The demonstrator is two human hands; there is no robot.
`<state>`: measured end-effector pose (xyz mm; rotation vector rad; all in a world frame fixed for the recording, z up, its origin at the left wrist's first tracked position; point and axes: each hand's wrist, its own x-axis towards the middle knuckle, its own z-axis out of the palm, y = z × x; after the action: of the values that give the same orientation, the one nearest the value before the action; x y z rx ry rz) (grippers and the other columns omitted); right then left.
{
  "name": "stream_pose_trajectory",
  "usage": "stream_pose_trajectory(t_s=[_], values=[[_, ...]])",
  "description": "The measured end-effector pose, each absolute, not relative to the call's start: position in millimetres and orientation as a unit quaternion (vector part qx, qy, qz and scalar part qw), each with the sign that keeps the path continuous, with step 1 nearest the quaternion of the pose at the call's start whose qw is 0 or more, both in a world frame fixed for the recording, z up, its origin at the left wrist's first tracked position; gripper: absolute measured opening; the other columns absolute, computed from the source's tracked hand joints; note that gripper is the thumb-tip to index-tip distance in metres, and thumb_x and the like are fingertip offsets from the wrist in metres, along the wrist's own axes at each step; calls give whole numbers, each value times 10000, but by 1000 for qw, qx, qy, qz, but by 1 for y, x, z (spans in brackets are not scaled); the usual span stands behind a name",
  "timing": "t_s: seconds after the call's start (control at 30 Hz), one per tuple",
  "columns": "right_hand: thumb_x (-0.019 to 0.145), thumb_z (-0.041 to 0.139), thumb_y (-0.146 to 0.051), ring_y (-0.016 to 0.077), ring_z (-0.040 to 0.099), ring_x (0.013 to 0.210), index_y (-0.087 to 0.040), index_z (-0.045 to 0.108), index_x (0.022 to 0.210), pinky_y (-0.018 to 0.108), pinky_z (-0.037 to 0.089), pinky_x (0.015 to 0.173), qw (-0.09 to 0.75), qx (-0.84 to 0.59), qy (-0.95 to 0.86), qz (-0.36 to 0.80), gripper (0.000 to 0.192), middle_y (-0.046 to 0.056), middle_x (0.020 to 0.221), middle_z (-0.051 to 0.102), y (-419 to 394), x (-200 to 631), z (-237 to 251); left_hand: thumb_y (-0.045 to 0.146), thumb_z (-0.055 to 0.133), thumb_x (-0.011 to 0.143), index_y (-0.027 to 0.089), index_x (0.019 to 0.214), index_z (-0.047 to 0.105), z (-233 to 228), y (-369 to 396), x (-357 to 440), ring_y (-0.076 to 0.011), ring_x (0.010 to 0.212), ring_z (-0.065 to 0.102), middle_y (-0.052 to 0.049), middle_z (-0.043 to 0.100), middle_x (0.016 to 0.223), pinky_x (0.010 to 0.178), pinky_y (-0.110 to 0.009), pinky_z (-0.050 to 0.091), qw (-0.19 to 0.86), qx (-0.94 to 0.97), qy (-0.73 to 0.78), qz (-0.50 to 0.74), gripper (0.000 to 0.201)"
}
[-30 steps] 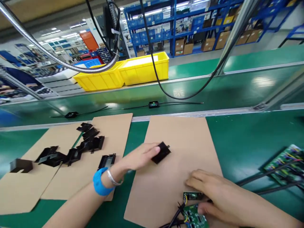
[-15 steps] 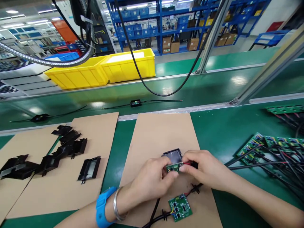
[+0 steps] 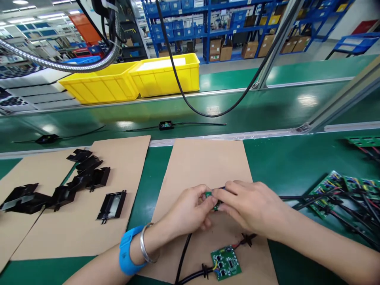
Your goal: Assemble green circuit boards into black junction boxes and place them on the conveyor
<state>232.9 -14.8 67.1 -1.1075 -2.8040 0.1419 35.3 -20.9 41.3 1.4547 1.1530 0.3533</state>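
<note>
My left hand (image 3: 188,211) and my right hand (image 3: 247,208) meet over the middle brown cardboard sheet (image 3: 204,166). Together they pinch a small green circuit board (image 3: 210,194) pressed into a black plastic housing, most of it hidden under my fingers. A black cable (image 3: 181,253) runs down from my hands. A second green circuit board (image 3: 225,263) lies flat on the cardboard just below my hands, wired with red and black leads. My left wrist wears a blue band (image 3: 127,250) and a metal bangle.
Several loose black housings (image 3: 86,176) lie on cardboard sheets at left. A pile of wired green boards (image 3: 341,186) lies at right. On the conveyor belt (image 3: 267,111) beyond sit finished black units with cables (image 3: 166,125). Yellow bins (image 3: 166,75) stand behind; hoses hang overhead.
My left hand brought a black housing in from the cardboard, my right hand lifted a board to it, and both hands have now closed over the pair, hiding it.
</note>
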Motion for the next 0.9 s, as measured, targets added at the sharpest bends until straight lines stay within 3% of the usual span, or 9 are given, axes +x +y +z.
stream_pose_trajectory(t_s=[0.1,0.17,0.27,0.4,0.6,0.73,0.9], values=[[924,528,-276,177,575,717,-253,624,1047,291,284,545,48,-347,-935,57,157,8,786,601,6,245,61,427,655,815,176,1121,485,38,-23,28,-208,818,645,-69,584,1021,679,-357,553,446,716,509,169,430],[912,560,-277,174,583,739,-259,636,1034,286,316,576,30,-324,-941,95,144,0,809,622,17,248,54,390,754,735,162,1228,454,31,-25,26,-286,992,598,-115,543,1142,810,-451,536,333,773,516,157,621],[906,581,-270,169,601,770,-266,646,1038,282,356,622,10,-299,-942,154,147,-12,841,652,25,248,45,375,745,749,193,1256,453,18,-28,26,-292,945,602,-105,525,1150,763,-467,548,266,807,515,114,613],[878,620,-234,168,624,778,-286,628,1141,279,384,657,2,-291,-936,195,268,-21,859,679,32,249,42,314,693,785,228,1208,489,10,-25,25,-252,910,611,-63,537,1105,768,-417,554,261,818,503,101,478],[896,597,-235,153,648,860,-289,653,1083,265,406,711,-12,-261,-928,266,202,-31,929,709,41,245,46,314,687,785,228,1186,500,13,-20,22,-247,911,619,-56,551,1114,783,-403,553,278,820,491,92,451],[866,621,-233,175,623,748,-285,668,951,294,355,616,-34,-312,-932,182,110,-23,804,670,32,239,44,314,684,797,221,1193,493,16,-18,22,-248,910,622,-56,561,1118,767,-402,562,274,825,488,80,449],[829,665,-209,193,547,726,-250,640,855,311,282,589,10,-343,-935,86,54,6,754,589,18,231,36,299,697,788,203,1160,515,21,-15,25,-235,851,640,-56,577,1093,738,-387,567,266,830,487,64,425]])
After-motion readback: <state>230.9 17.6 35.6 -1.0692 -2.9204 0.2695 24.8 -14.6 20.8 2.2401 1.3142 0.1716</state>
